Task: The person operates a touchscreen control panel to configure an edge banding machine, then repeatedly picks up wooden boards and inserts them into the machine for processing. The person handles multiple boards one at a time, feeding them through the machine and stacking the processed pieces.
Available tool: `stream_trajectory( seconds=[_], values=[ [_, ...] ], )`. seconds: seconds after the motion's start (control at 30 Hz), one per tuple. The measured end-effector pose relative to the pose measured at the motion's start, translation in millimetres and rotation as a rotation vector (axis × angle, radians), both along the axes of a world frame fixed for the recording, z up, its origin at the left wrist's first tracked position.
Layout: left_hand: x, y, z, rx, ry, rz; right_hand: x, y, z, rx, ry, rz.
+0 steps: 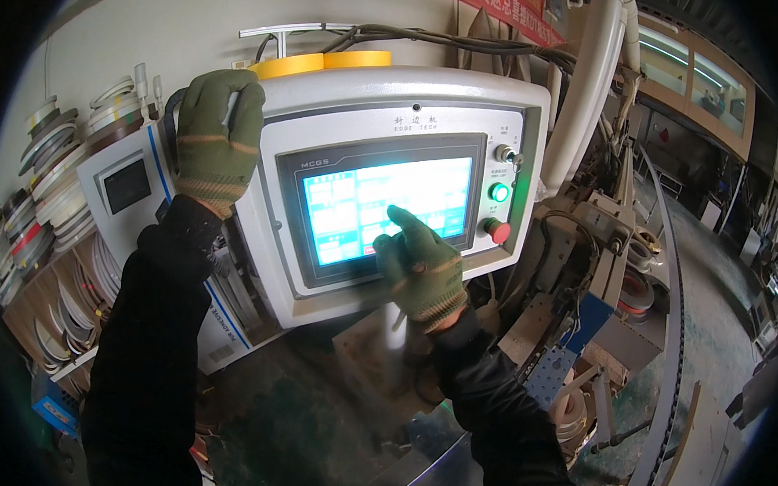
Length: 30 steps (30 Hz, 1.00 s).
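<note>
A white control panel with a lit touchscreen faces me, tilted a little. Over its upper left corner, my left hand in a green knit glove is wrapped, gripping the housing. In front of the screen's lower middle is my right hand, also gloved, holding nothing. Its index finger points at the display and the other fingers are partly curled; whether the fingertip touches the glass I cannot tell. To the screen's right sit a key switch, a lit green button and a red knob.
Two yellow rolls lie on top of the panel, near black cables. Stacked edging rolls fill shelving at the left, beside a white cabinet. Machine parts and a long rail stand at the right.
</note>
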State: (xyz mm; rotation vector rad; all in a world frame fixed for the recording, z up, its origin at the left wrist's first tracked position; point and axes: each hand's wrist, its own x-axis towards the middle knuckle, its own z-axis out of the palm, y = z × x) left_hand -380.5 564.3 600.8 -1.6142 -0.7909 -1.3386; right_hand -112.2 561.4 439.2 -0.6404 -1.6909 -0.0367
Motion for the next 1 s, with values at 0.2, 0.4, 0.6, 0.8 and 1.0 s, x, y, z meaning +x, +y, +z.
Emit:
stream_trajectory(
  seconds=[0.2, 0.4, 0.6, 0.8, 1.0],
  values=[
    [-5.7, 2.5, -1.2, 0.066, 0.126, 0.19, -11.7, -0.3, -11.0, 0.051, -0.031, 0.008],
    [-6.3, 3.5, 0.2, 0.075, 0.141, 0.184, -15.1, -1.5, -1.8, 0.105, -0.022, 0.013],
    [-0.6, 0.9, -0.9, -0.024, -0.023, 0.038, -23.9, 5.1, 10.8, 0.189, 0.025, -0.025],
    [-0.6, 3.9, 2.3, 0.066, -0.004, 0.038, -25.7, 9.4, 5.2, 0.122, -0.037, -0.079],
    [-2.5, 3.6, 2.5, 0.115, 0.079, 0.091, -14.6, -3.4, -11.1, 0.075, 0.008, -0.003]
  ],
)
